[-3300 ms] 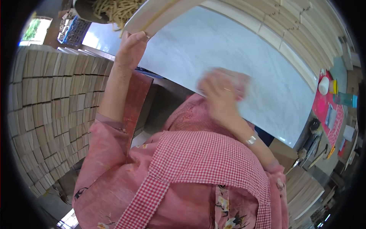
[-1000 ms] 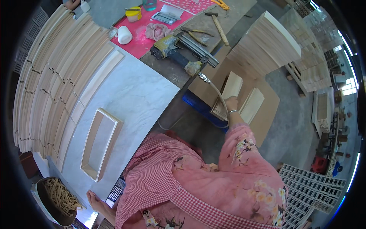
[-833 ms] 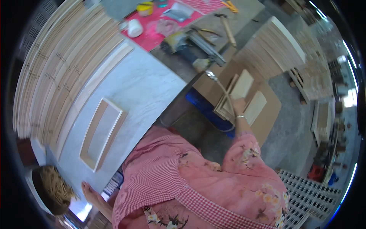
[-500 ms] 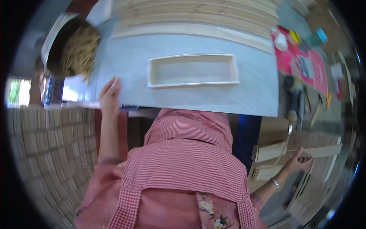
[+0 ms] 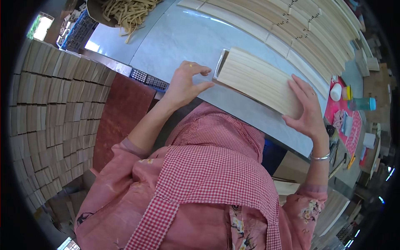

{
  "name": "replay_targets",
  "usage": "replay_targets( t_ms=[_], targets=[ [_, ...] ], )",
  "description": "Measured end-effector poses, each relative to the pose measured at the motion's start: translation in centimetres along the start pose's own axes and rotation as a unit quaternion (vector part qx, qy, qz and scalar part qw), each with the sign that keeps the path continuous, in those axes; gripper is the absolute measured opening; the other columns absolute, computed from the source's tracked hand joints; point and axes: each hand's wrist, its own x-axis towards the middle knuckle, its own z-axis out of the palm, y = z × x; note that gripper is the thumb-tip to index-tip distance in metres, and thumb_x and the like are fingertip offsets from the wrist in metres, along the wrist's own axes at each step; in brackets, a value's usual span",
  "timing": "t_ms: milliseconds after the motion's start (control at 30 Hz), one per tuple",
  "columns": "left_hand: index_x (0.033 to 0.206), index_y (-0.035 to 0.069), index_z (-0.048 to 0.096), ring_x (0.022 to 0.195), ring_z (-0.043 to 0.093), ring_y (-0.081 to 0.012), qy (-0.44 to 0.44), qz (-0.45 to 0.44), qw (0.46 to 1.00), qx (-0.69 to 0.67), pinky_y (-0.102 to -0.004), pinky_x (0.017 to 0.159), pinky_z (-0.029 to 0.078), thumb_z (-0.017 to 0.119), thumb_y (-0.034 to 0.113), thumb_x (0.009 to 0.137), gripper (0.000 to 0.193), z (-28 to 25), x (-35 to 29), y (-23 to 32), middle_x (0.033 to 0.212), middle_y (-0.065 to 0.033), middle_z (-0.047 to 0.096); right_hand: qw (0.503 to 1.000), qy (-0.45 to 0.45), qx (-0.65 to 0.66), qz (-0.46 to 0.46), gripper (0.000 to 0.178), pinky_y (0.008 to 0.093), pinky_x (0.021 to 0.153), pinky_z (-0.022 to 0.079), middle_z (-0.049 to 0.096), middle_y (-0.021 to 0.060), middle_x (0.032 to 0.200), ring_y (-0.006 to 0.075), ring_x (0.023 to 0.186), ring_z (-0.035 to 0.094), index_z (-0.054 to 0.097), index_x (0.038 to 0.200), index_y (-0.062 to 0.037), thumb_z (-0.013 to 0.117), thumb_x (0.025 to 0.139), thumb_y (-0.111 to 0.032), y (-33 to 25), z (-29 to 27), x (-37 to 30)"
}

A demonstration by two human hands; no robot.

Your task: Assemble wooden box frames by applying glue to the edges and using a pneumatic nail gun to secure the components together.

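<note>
A flat pale wooden board lies over the open top of a shallow rectangular wooden frame, whose left end still shows past it. The board sits slightly askew on the frame. At the board's right end, my right hand grips it, fingers on the far edge and thumb on the near edge. My left hand hovers just left of the frame, fingers and thumb spread apart, holding nothing. The inside of the frame is mostly hidden under the board.
Long rows of pale wooden pieces fill the far side of the grey tabletop. A container of wood strips stands far left. Stacked wooden blocks rise at left. A teal-lidded jar stands on a pink cloth at right.
My right hand has come from the lower right with a board and laid it over the frame. My left hand has moved from the table's left edge to the frame's left end.
</note>
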Motion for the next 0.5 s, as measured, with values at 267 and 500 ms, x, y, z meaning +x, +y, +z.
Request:
replay_targets(
  t_ms=[267,500],
  targets=[
    [0.103,0.004,0.075,0.095,0.057,-0.0225,-0.014,-0.001,0.998,0.067,-0.0336,0.088,0.045,0.081,0.016,0.078,0.029,0.8,0.9,1.1,0.092,-0.0066,0.068,0.998,-0.050,-0.006,-0.032,0.087,0.0405,0.117,0.034,0.051,0.0066,0.148,0.0268,0.132,0.050,0.054,0.141,-0.0116,0.082,0.059,-0.016,2.0,1.0,3.1],
    [0.098,0.005,0.076,0.095,0.057,-0.0219,0.028,0.076,0.982,0.169,-0.0364,0.092,0.041,0.079,0.019,0.079,0.023,1.1,0.6,1.1,0.089,-0.0058,0.067,0.997,-0.055,-0.028,-0.043,0.086,0.0410,0.120,0.032,0.051,0.0069,0.149,0.0260,0.133,0.050,0.052,0.143,-0.0132,0.082,0.062,-0.019,2.8,2.2,3.1]
  ],
)
